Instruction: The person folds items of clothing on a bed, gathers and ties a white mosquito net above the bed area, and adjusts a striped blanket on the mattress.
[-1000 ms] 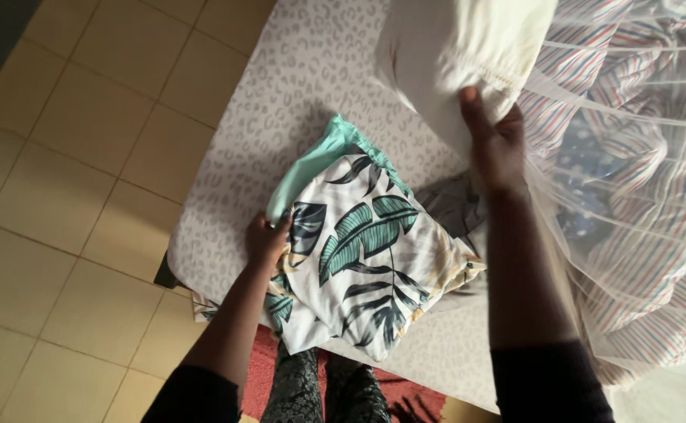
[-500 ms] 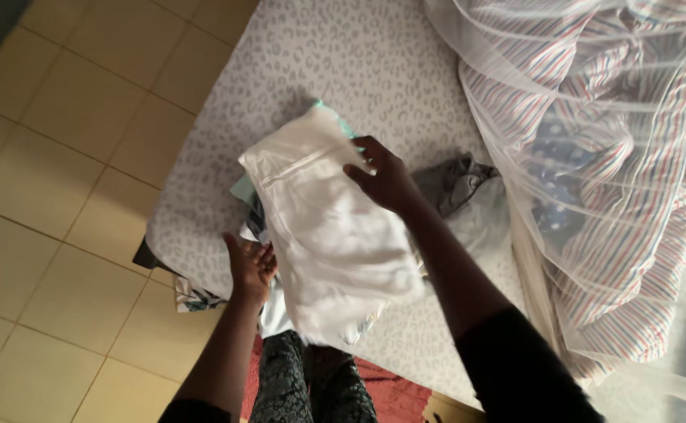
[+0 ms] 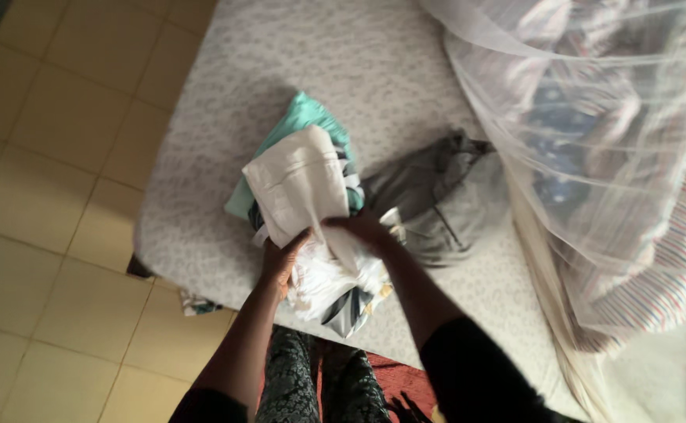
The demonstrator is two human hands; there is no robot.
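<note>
My left hand (image 3: 280, 262) grips the near left edge of the white folded cloth (image 3: 300, 188), fingers curled up around it, and my right hand (image 3: 364, 229) clutches the same cloth from the right, knuckles toward me. I see the cloth lying on top of a small pile at the near edge of the bed (image 3: 202, 196): a leaf-print pillowcase (image 3: 351, 305) pokes out underneath toward me, and a mint-green fabric (image 3: 304, 113) shows at the far side of the pile. Just right of my right hand lies a crumpled grey garment (image 3: 437, 196), touching the pile. Further right, a sheer white net (image 3: 593, 157) drapes over striped bedding (image 3: 672, 266). Yellow floor tiles (image 3: 53, 180) fill the left, and a red mat (image 3: 394, 380) sits by my patterned trousers (image 3: 315, 388).
</note>
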